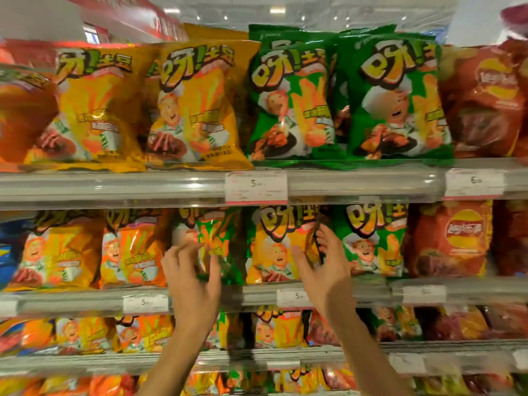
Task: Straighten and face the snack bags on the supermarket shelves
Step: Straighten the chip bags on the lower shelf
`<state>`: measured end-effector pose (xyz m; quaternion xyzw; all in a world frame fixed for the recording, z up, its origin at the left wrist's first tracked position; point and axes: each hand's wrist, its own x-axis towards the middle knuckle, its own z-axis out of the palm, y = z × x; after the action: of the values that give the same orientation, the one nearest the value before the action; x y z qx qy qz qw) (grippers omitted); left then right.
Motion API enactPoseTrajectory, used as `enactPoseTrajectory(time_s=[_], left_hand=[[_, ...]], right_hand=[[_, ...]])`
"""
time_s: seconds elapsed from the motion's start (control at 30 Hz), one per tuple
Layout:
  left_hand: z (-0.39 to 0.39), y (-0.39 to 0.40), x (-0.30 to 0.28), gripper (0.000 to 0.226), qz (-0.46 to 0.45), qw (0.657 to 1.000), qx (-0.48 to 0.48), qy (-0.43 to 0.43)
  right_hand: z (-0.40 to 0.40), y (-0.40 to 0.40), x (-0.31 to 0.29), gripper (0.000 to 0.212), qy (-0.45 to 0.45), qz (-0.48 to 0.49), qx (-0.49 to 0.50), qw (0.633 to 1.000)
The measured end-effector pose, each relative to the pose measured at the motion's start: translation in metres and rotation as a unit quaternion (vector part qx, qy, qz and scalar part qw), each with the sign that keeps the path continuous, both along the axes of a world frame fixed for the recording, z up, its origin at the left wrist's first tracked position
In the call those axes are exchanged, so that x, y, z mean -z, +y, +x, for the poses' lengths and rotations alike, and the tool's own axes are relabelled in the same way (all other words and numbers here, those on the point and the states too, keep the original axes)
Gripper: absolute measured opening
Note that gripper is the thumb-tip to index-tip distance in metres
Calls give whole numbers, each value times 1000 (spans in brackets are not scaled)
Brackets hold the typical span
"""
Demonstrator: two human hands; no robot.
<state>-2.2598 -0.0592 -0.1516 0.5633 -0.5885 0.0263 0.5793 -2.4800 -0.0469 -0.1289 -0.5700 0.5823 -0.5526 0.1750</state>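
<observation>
Red Lay's bag [454, 241] beside price tag [424, 294]

Snack bags [200, 104] stand side by side on shelves [114, 187].

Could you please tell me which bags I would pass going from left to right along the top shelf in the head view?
Orange-red bag → first yellow bag → second yellow bag → first green bag → second green bag → red chip bag.

motion blur: whole view | price tags [256, 186]: print unreadable | bottom shelf bags [200, 382]: cut off, perhaps chips
</observation>
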Motion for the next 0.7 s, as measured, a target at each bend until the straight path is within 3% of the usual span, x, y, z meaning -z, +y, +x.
enactPoseTrajectory(time_s=[0.07,0.13,0.27,0.33,0.43,0.47,0.6,0.7], left_hand=[[16,-9,-5,50,42,999,11,16],[29,-16,-9,76,111,992,45,32],[49,-31,-14,110,208,966,129,78],[57,-38,-21,106,230,954,161,102],[67,-48,-29,67,242,947,189,96],[69,-50,-31,65,258,940,202,97],[78,-62,-35,106,356,904,209,110],[79,-65,-36,99,379,879,242,158]], right_hand=[[7,-15,-1,110,-10,89,-27,996],[8,-29,1,120,-28,147,-45,988],[0,-49,11,92,-11,128,-69,989],[-5,-53,11,83,-31,140,-105,984],[-9,-57,10,71,-51,141,-152,977],[-9,-58,11,68,-49,139,-154,977],[-5,-58,13,35,-46,101,-165,980],[-5,-61,11,34,-43,99,-184,977]])
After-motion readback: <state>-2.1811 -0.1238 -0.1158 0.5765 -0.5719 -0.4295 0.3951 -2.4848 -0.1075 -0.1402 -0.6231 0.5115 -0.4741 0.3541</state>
